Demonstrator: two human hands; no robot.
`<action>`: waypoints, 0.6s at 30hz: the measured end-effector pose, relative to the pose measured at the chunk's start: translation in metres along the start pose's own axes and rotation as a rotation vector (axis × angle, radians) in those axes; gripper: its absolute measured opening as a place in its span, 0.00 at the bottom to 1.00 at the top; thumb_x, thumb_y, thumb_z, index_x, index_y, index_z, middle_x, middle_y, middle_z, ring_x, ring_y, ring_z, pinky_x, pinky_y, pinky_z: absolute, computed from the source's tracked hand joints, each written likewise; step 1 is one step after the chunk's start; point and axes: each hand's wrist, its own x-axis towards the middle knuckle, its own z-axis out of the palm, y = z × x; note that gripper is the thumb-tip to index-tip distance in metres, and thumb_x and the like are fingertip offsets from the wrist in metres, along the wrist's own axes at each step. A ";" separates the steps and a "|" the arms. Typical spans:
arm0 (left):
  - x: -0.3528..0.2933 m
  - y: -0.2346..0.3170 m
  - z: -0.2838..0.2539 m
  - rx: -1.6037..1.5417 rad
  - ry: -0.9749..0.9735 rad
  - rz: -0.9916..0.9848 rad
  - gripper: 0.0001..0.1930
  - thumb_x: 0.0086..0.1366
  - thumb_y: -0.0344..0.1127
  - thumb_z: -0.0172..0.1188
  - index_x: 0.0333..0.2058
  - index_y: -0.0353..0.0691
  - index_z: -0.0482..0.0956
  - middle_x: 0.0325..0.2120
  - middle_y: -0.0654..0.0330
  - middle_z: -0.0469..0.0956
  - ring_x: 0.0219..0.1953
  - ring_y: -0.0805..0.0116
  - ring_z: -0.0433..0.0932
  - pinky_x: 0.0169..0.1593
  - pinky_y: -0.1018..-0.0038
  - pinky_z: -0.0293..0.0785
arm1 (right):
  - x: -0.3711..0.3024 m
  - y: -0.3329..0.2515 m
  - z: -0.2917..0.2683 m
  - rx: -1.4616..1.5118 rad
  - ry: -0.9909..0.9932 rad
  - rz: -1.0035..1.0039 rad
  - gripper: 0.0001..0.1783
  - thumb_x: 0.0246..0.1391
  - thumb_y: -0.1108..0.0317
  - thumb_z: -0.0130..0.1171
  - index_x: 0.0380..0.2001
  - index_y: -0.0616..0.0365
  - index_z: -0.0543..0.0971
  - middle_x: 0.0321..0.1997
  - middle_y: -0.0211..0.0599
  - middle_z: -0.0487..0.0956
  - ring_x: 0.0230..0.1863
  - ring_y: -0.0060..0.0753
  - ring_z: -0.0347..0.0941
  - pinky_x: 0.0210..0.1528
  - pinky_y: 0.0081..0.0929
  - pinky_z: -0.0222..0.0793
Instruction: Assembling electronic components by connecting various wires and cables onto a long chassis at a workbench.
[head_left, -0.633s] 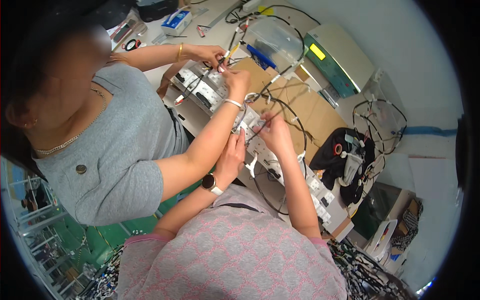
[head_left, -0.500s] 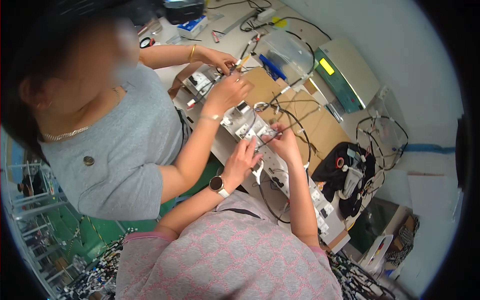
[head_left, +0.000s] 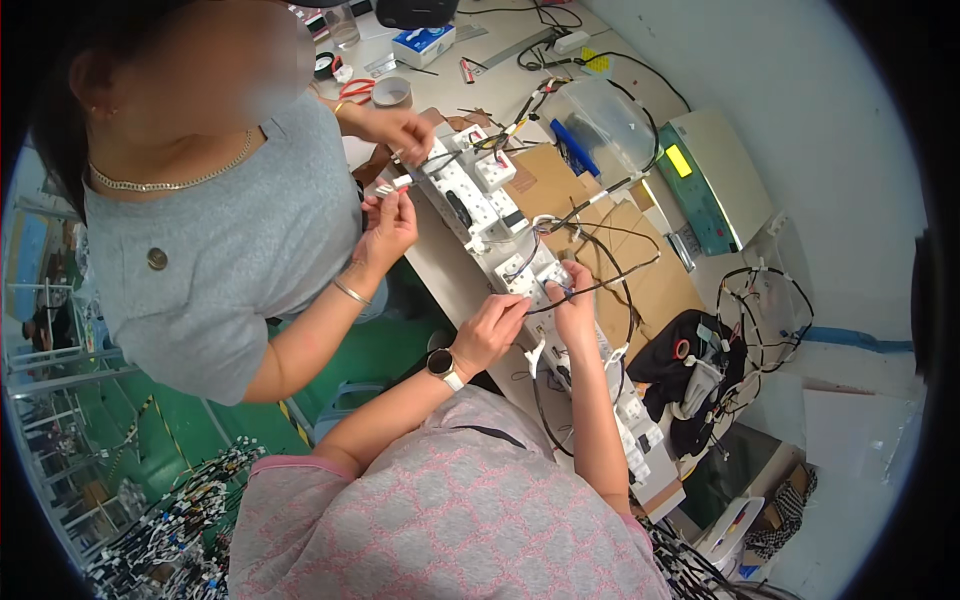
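In the head view, the left hand (head_left: 490, 332) pinches a thin, dark, smooth-sheathed cable (head_left: 612, 281) between bunched fingertips, while a round-faced watch (head_left: 440, 362) on a pale strap circles that wrist. The right hand (head_left: 573, 302) is curled with thumb and fingers against a white socket block at the middle of the long white fixture board (head_left: 517, 272); the cable crosses by its fingers, and whether they grip it or just press there I cannot tell. The cable lies over the board, bending into a loose loop above a flat sheet of matte brown cardboard (head_left: 648, 292). The board, studded with boxy, hard plastic connector blocks, runs slantwise along the pale, smooth counter (head_left: 450, 95). Beyond the cardboard sit a clear, glossy plastic bin (head_left: 612, 118) and a box-shaped instrument (head_left: 708, 190) with a green front and a glowing yellow rectangular screen; nearer, a heap of soft, crumpled black cloth (head_left: 655, 355) lies just beside the board. To the left, a co-worker in a grey knit top (head_left: 230, 240) holds a small white connector (head_left: 401, 182) in one hand (head_left: 388, 232), near the board's far end.
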 end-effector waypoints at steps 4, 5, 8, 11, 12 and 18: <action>0.001 0.002 0.002 0.031 -0.029 -0.027 0.20 0.55 0.24 0.66 0.49 0.34 0.79 0.41 0.58 0.77 0.41 0.59 0.78 0.42 0.69 0.78 | -0.001 -0.010 -0.005 0.171 -0.051 0.034 0.24 0.54 0.74 0.61 0.54 0.64 0.70 0.49 0.36 0.75 0.47 0.27 0.70 0.51 0.24 0.66; 0.001 0.001 0.004 0.104 -0.043 -0.004 0.20 0.56 0.27 0.66 0.49 0.35 0.79 0.43 0.57 0.76 0.43 0.58 0.77 0.44 0.68 0.78 | 0.002 -0.004 -0.006 0.171 -0.051 0.034 0.24 0.54 0.74 0.61 0.54 0.64 0.70 0.49 0.36 0.75 0.47 0.27 0.70 0.51 0.24 0.66; 0.000 0.011 0.004 0.198 -0.073 -0.032 0.22 0.58 0.32 0.66 0.52 0.37 0.78 0.48 0.55 0.73 0.49 0.55 0.73 0.50 0.65 0.75 | 0.008 0.005 -0.012 0.280 -0.111 0.068 0.23 0.53 0.78 0.62 0.53 0.64 0.71 0.48 0.40 0.77 0.46 0.27 0.73 0.49 0.26 0.69; -0.005 0.008 0.007 0.282 -0.102 -0.051 0.24 0.61 0.40 0.64 0.55 0.41 0.76 0.53 0.52 0.69 0.54 0.53 0.69 0.55 0.63 0.72 | -0.005 -0.020 -0.010 0.134 -0.042 0.022 0.22 0.54 0.76 0.62 0.53 0.64 0.71 0.46 0.42 0.78 0.45 0.30 0.74 0.49 0.27 0.70; -0.008 0.006 0.007 0.340 -0.122 -0.019 0.25 0.63 0.43 0.63 0.57 0.42 0.75 0.54 0.51 0.68 0.56 0.53 0.67 0.56 0.63 0.70 | -0.006 -0.018 -0.005 0.094 0.021 -0.030 0.23 0.54 0.74 0.62 0.54 0.64 0.72 0.46 0.49 0.78 0.46 0.41 0.76 0.51 0.33 0.71; -0.016 -0.001 -0.003 0.266 -0.244 -0.036 0.32 0.60 0.38 0.64 0.64 0.45 0.68 0.57 0.49 0.64 0.55 0.49 0.67 0.58 0.59 0.68 | -0.032 -0.044 -0.028 -0.423 0.117 -0.192 0.30 0.52 0.68 0.67 0.58 0.63 0.71 0.52 0.55 0.75 0.54 0.59 0.70 0.58 0.43 0.67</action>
